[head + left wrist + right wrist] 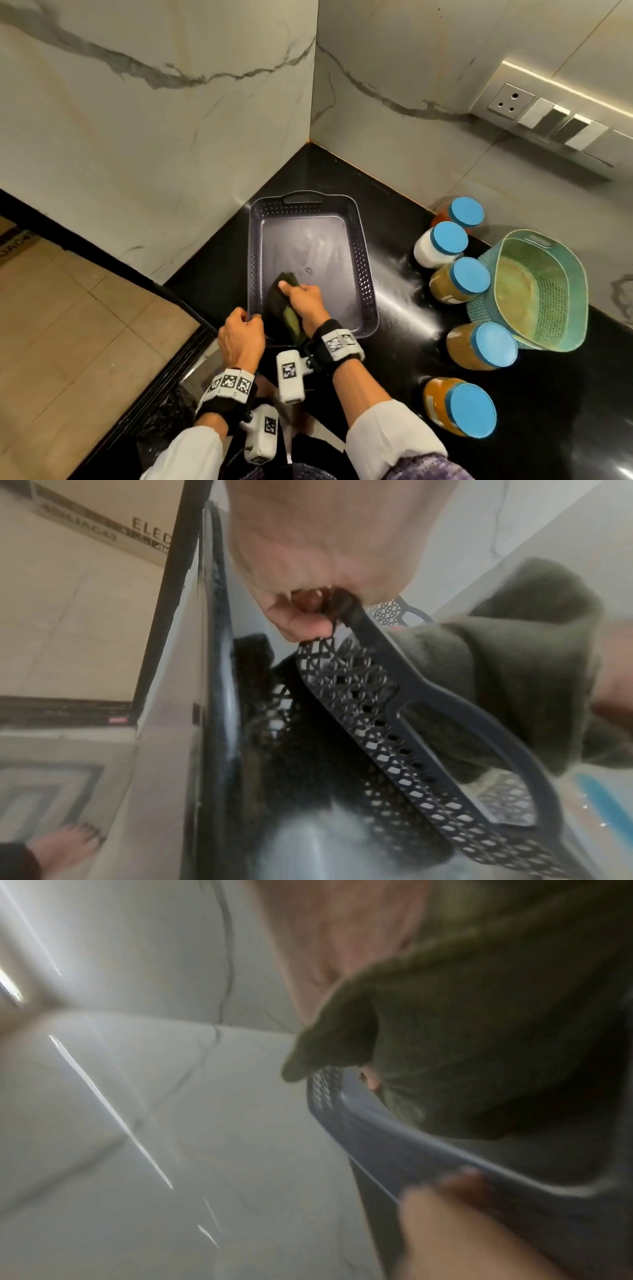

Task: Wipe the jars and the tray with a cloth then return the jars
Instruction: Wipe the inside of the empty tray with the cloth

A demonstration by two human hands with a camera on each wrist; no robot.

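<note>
1. The right hand [304, 301] has its fingers [286, 285] curled round a dark green cloth [281, 310], pressing it onto the floor of the tray [364, 274] near the front left corner; the cloth trails back over the near rim under the wrist.
2. The left hand [241, 337] grips the near left corner of the tray; in the left wrist view its fingers [301, 620] are clamped on the perforated rim.
3. The tray, dark grey with lattice walls and handle slots at each end, sits in the corner of the black tabletop [404, 342] against marble walls [154, 120].
4. Five jars [459, 284] with blue lids stand outside the tray in a line to its right, well apart from it.
5. A teal basket [548, 298] stands just beside the jars, further right; a socket [510, 102] and switches are on the right wall.
</note>
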